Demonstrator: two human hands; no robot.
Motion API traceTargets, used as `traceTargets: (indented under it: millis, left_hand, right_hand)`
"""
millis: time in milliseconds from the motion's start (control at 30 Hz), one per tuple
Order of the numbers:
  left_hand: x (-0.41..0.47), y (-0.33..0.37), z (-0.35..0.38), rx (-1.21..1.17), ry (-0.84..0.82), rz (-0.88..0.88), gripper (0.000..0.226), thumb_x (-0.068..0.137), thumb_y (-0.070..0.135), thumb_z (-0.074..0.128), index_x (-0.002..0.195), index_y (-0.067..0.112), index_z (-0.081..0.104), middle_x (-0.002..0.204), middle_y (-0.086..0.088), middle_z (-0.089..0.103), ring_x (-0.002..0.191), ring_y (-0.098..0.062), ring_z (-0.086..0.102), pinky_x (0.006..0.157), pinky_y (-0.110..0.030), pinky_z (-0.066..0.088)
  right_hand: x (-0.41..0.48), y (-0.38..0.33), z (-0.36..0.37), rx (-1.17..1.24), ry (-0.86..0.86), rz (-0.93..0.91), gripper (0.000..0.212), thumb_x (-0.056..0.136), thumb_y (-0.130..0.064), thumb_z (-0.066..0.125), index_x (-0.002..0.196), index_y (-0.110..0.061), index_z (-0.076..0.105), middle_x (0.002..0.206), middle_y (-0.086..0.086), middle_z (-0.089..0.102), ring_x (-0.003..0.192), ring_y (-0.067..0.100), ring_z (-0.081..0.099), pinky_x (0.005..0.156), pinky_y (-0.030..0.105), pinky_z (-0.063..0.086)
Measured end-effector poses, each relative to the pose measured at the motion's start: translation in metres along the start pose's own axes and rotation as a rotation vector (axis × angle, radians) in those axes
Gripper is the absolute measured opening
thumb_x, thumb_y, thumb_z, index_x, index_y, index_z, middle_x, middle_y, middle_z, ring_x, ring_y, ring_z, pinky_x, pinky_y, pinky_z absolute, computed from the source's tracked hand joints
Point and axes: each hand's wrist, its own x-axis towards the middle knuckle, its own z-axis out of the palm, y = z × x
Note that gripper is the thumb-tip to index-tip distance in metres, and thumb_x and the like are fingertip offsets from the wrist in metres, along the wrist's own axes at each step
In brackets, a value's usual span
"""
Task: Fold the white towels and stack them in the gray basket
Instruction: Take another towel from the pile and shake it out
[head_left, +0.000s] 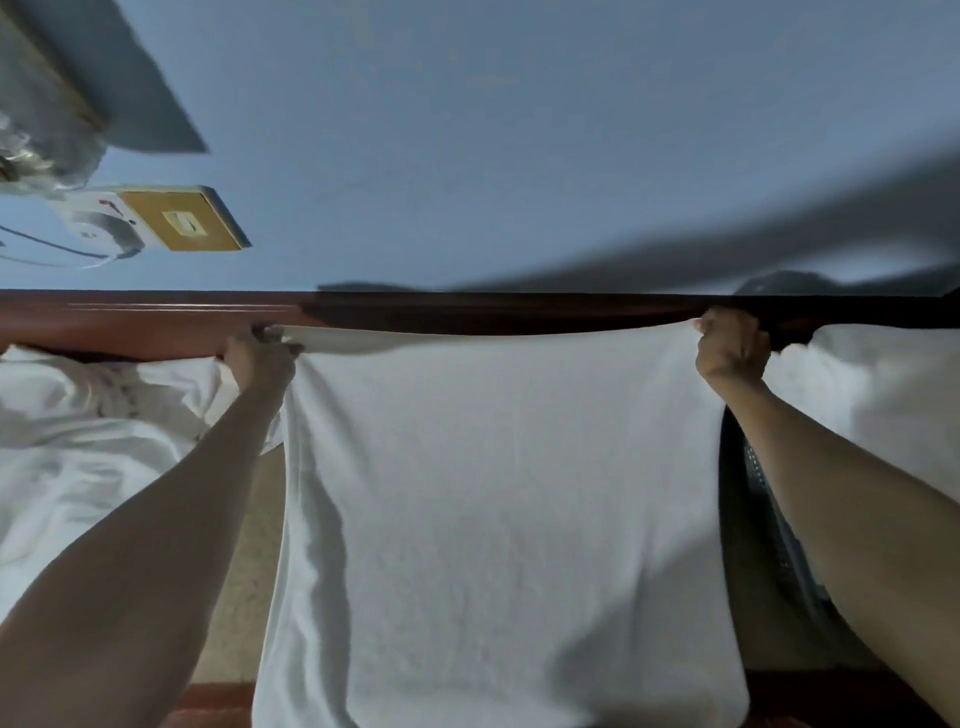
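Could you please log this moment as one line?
white towel: held spread | left hand: grips top corner | right hand: grips top corner

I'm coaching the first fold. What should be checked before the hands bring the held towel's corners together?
1. Left hand grips one top corner of the white towel: ok.
2. Right hand grips the other top corner: ok.
3. Top edge is stretched roughly level between the hands: ok.
4. Towel hangs flat and untwisted: ok, though there is a soft crease down its left side.
5. Bottom edge hangs free: cannot tell, it runs out of frame.
6. Basket is within reach: cannot tell, only a dark shape shows beside the right forearm.
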Motion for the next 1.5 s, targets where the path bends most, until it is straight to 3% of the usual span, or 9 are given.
traceTargets:
  millis: [133, 233, 400, 533, 633, 800, 933, 1100, 1500]
  left_hand:
    - [0.002, -0.024, 0.033, -0.161, 0.036, -0.091, 0.018, 0.095, -0.006, 0.057, 0.102, 0.009, 0.063, 0.099, -0.008, 0.063, 0.083, -0.025, 0.067, 0.060, -0.027, 0.062]
    - [0.012, -0.046, 0.057, -0.277, 0.038, -0.168, 0.018, 0.095, -0.010, 0.057, 0.099, 0.008, 0.058, 0.088, 0.000, 0.061, 0.087, -0.019, 0.062, 0.068, -0.032, 0.063]
    - [0.037, -0.081, 0.084, -0.232, 0.027, -0.181, 0.024, 0.098, -0.006, 0.049, 0.086, 0.013, 0.056, 0.080, 0.001, 0.056, 0.069, -0.015, 0.056, 0.063, -0.026, 0.053]
    - [0.032, -0.117, 0.106, 0.055, 0.061, -0.042, 0.038, 0.098, 0.023, 0.054, 0.135, 0.021, 0.059, 0.131, 0.005, 0.066, 0.119, -0.016, 0.062, 0.102, -0.031, 0.048]
    - [-0.043, -0.111, 0.130, 0.213, 0.059, 0.171, 0.041, 0.104, 0.012, 0.050, 0.143, 0.003, 0.051, 0.141, -0.018, 0.057, 0.128, -0.031, 0.055, 0.105, -0.035, 0.041]
    - [-0.109, -0.126, 0.199, 0.387, -0.357, 0.655, 0.039, 0.100, 0.011, 0.043, 0.137, 0.003, 0.056, 0.140, -0.019, 0.056, 0.126, -0.038, 0.055, 0.107, -0.046, 0.045]
    - [-0.125, -0.124, 0.252, 0.599, -0.544, 0.813, 0.056, 0.108, 0.031, 0.027, 0.160, 0.011, 0.031, 0.167, -0.011, 0.027, 0.155, -0.030, 0.022, 0.126, -0.049, 0.018]
    - [-0.127, -0.130, 0.266, 0.869, -0.556, 0.831, 0.074, 0.106, 0.064, 0.016, 0.164, 0.027, -0.010, 0.171, 0.004, -0.015, 0.157, -0.017, -0.016, 0.127, -0.045, -0.009]
    - [-0.129, -0.129, 0.269, 0.923, -0.516, 0.845, 0.078, 0.103, 0.069, 0.018, 0.164, 0.027, -0.008, 0.172, 0.003, -0.011, 0.158, -0.017, -0.012, 0.128, -0.050, 0.000]
  right_hand:
    - [0.014, 0.005, 0.052, 0.143, -0.027, 0.058, 0.018, 0.096, 0.003, 0.055, 0.104, 0.009, 0.071, 0.111, 0.035, 0.066, 0.106, 0.049, 0.062, 0.089, 0.045, 0.050]
    - [0.023, 0.012, 0.090, 0.208, -0.047, 0.106, 0.023, 0.099, -0.004, 0.051, 0.098, 0.011, 0.068, 0.106, 0.036, 0.065, 0.104, 0.048, 0.061, 0.084, 0.043, 0.045]
    - [0.036, 0.030, 0.153, 0.358, -0.070, 0.120, 0.024, 0.086, -0.022, 0.036, 0.073, -0.016, 0.056, 0.088, 0.020, 0.063, 0.099, 0.044, 0.060, 0.083, 0.041, 0.041]
    - [0.020, 0.024, 0.178, 0.448, 0.026, 0.117, 0.026, 0.094, -0.007, 0.055, 0.118, 0.000, 0.059, 0.120, 0.028, 0.060, 0.116, 0.043, 0.056, 0.101, 0.045, 0.042]
    - [-0.013, 0.006, 0.192, 0.515, 0.142, 0.041, 0.041, 0.090, -0.010, 0.057, 0.127, 0.007, 0.051, 0.128, 0.030, 0.052, 0.122, 0.043, 0.052, 0.108, 0.044, 0.042]
    - [-0.078, -0.034, 0.234, 0.387, 0.010, -0.463, 0.033, 0.101, -0.008, 0.052, 0.131, 0.002, 0.057, 0.142, 0.025, 0.051, 0.137, 0.038, 0.045, 0.116, 0.046, 0.038]
    - [-0.082, -0.040, 0.260, 0.235, -0.061, -0.631, 0.044, 0.107, -0.028, 0.044, 0.145, -0.007, 0.054, 0.156, 0.019, 0.043, 0.146, 0.033, 0.039, 0.118, 0.049, 0.034]
    - [-0.062, -0.018, 0.254, 0.107, -0.116, -0.671, 0.057, 0.107, -0.050, 0.035, 0.157, -0.024, 0.035, 0.167, 0.006, 0.024, 0.156, 0.023, 0.019, 0.125, 0.046, 0.016]
    - [-0.010, 0.073, 0.233, 0.066, -0.025, -0.252, 0.070, 0.106, -0.055, 0.032, 0.161, -0.013, 0.021, 0.168, 0.007, 0.020, 0.156, 0.027, 0.012, 0.126, 0.043, 0.010]
